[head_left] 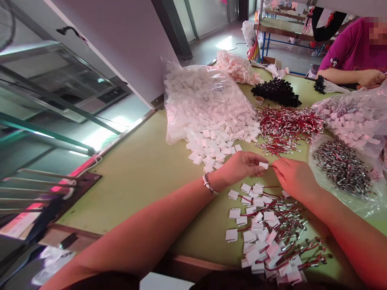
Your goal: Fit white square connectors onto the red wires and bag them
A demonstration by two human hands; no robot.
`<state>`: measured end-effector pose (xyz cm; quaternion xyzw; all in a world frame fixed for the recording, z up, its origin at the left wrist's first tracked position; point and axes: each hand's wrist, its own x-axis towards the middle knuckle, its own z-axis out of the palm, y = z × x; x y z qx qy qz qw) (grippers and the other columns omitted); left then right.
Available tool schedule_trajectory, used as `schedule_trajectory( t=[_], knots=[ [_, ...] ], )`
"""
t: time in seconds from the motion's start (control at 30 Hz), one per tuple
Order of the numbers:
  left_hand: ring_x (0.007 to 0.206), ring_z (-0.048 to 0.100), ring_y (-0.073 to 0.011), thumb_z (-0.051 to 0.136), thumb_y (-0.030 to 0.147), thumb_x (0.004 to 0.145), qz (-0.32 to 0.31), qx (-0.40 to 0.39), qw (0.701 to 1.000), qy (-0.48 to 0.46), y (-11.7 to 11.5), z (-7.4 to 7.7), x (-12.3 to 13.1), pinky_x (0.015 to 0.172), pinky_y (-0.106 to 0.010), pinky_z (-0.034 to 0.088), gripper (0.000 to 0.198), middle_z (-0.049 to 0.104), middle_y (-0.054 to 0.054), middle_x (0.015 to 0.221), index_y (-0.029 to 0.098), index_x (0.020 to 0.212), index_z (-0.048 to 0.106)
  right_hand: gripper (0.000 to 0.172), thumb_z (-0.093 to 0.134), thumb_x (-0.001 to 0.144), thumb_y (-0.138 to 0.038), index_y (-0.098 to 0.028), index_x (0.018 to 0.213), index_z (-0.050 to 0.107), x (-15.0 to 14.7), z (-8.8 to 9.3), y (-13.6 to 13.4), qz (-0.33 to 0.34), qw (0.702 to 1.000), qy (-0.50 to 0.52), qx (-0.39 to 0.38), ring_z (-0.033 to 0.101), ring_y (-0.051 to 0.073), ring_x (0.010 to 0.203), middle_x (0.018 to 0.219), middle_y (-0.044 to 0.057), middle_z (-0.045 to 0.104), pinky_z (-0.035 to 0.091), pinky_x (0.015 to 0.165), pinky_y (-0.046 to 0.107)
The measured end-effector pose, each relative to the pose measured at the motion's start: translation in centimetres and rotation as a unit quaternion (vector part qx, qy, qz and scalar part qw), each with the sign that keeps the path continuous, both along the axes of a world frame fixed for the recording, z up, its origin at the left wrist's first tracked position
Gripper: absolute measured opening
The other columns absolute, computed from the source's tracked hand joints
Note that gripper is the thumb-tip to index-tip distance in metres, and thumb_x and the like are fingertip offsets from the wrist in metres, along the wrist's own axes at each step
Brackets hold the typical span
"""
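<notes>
Forearms (pixel 163 219) stretched forward — left hand (pixel 242 167) pinching, right hand (pixel 294 175) palm-down, fingertips (pixel 275 164) nearly meeting.

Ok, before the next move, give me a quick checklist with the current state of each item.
1. Connector held: ok, pinched in the left hand's fingertips.
2. Right hand in place: ok, its fingertips are at the connector's right end.
3. Wire in the right hand's grip: cannot tell, the fingers hide it.
4. Loose connectors close by: ok, they spill from the bag just beyond the left hand.
5. Red wires close by: ok, heaped just beyond the right hand.
6. Wired connectors laid out separately: not ok, many overlap on the table below the hands.
</notes>
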<state>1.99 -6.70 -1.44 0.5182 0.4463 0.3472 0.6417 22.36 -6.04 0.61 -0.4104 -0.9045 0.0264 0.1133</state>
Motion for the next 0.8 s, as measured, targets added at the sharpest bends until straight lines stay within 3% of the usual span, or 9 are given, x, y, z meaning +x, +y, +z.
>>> schedule_trajectory(
  t=[0.2,0.33,0.43,0.53,0.6,0.67,0.73,0.8],
  knots=[
    [0.065,0.067,-0.0107,0.060,0.021,0.081,-0.003,0.024,0.999,0.022,-0.3,-0.5,0.9,0.071,-0.027,0.057,0.019,0.072,-0.002,0.070,0.015,0.095,0.072,0.023,0.042,0.090,-0.020,-0.017,0.080,0.062,-0.4,-1.2,-0.2,-0.034,0.997,-0.007,-0.066,0.053,0.016,0.059,0.068,0.005,0.064,0.028,0.055,0.030],
    [0.068,0.068,-0.0128,0.056,0.026,0.083,-0.013,0.077,0.993,0.083,-0.4,-0.5,1.1,0.070,-0.028,0.057,0.023,0.072,-0.004,0.073,0.014,0.095,0.071,0.023,0.043,0.091,-0.020,-0.016,0.080,0.063,-0.5,-0.9,-0.1,-0.043,0.996,-0.027,-0.073,0.053,0.016,0.061,0.070,0.006,0.065,0.029,0.056,0.030],
    [0.083,0.067,-0.0160,0.058,0.024,0.078,-0.020,0.159,0.977,0.143,-0.3,0.4,0.8,0.079,-0.030,0.055,0.027,0.073,-0.007,0.093,0.014,0.100,0.069,0.023,0.044,0.093,-0.021,-0.016,0.083,0.065,-0.4,-0.1,0.1,-0.021,0.998,-0.042,-0.039,0.054,0.016,0.064,0.075,0.006,0.066,0.029,0.057,0.030],
    [0.091,0.064,-0.0180,0.055,0.024,0.079,-0.066,0.193,0.965,0.165,0.2,2.0,0.7,0.081,-0.031,0.052,0.045,0.069,-0.009,0.107,0.014,0.122,0.059,0.025,0.045,0.093,-0.019,-0.016,0.083,0.067,-0.3,0.3,0.1,0.008,0.998,-0.053,0.012,0.055,0.017,0.070,0.076,0.007,0.065,0.031,0.058,0.031],
    [0.087,0.062,-0.0178,0.047,0.031,0.087,-0.116,0.203,0.956,0.175,0.6,3.1,1.2,0.078,-0.030,0.051,0.042,0.068,-0.009,0.100,0.012,0.123,0.057,0.027,0.044,0.094,-0.017,-0.015,0.083,0.068,-0.4,0.1,0.0,0.024,0.998,-0.051,0.039,0.055,0.018,0.071,0.075,0.007,0.064,0.032,0.058,0.031],
    [0.077,0.058,-0.0162,0.036,0.039,0.094,-0.149,0.209,0.948,0.188,1.1,3.9,2.0,0.073,-0.029,0.049,0.040,0.065,-0.008,0.085,0.011,0.104,0.063,0.027,0.043,0.094,-0.017,-0.015,0.086,0.069,-0.5,-0.1,-0.2,0.036,0.997,-0.033,0.056,0.054,0.017,0.070,0.075,0.008,0.064,0.033,0.058,0.031],
    [0.061,0.051,-0.0133,0.026,0.045,0.098,-0.153,0.179,0.953,0.192,1.4,4.3,2.9,0.061,-0.027,0.046,0.051,0.058,-0.005,0.068,0.012,0.084,0.063,0.027,0.043,0.094,-0.019,-0.014,0.090,0.069,-0.1,0.3,0.1,0.050,0.997,-0.001,0.054,0.054,0.017,0.069,0.078,0.008,0.065,0.036,0.059,0.030],
    [0.054,0.045,-0.0117,0.022,0.048,0.099,-0.143,0.142,0.961,0.191,1.6,4.1,3.6,0.055,-0.026,0.042,0.057,0.053,-0.002,0.060,0.014,0.080,0.062,0.028,0.042,0.095,-0.022,-0.016,0.091,0.070,1.4,1.5,1.0,0.046,0.998,0.037,0.037,0.056,0.016,0.073,0.084,0.007,0.067,0.039,0.062,0.029]
  ],
)
